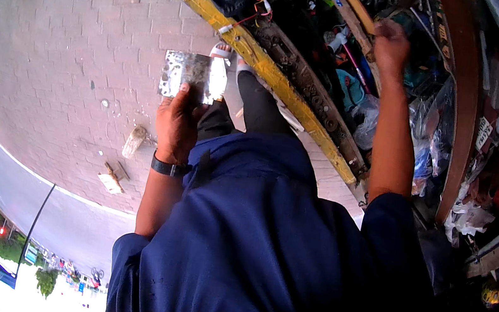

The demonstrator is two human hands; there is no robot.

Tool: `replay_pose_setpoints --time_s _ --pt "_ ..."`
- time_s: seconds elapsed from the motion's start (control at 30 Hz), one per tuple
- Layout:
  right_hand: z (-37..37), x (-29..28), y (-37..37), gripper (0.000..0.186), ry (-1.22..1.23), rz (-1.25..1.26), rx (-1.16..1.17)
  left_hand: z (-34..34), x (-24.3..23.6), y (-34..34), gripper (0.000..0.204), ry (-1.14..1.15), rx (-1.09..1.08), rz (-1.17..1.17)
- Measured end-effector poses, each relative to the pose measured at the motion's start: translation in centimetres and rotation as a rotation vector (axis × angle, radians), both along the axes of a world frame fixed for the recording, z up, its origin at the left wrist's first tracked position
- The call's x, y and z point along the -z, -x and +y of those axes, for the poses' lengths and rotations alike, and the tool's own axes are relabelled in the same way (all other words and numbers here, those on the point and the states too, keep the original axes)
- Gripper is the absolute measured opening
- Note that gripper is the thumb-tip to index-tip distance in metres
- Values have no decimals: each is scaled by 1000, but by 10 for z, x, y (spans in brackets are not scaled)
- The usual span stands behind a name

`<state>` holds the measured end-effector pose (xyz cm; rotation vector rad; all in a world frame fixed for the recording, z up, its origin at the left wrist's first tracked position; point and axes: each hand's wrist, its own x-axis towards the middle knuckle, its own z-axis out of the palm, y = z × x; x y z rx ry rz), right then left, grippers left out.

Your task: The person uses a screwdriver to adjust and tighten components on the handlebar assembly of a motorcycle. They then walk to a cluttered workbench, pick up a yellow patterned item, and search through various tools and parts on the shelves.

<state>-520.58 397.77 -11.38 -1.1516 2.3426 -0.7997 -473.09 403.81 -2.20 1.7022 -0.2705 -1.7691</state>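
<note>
My left hand [176, 125] grips a flat, shiny metal plate [192, 72] by its near edge, with the thumb on top. The plate is roughly square, with dull worn patches, and is held out over the paving. At the upper right, my right hand [392, 49] is closed at the near end of a light-brown wooden stick [357, 8], above a cluttered bin. The fingertips of that hand are partly hidden, and the stick's far end lies near the picture's top edge.
A yellow-painted beam [273, 76] runs diagonally along the bin's front, beside a rusty metal channel [313, 88]. Tools, wires and plastic bags [366, 121] fill the bin. On the brick paving [100, 39] lie a wood block [134, 141] and a small wooden piece [111, 181].
</note>
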Motion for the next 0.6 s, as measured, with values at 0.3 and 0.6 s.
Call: replay_pose_setpoints --time_s 0.3,0.6 --pt "67 -5 -35 20 -44 -135 -232 20 17 -15 20 -147 -251 81" --pt "163 120 -54 31 -572 66 -325 22 22 -1 26 0 328 -353"
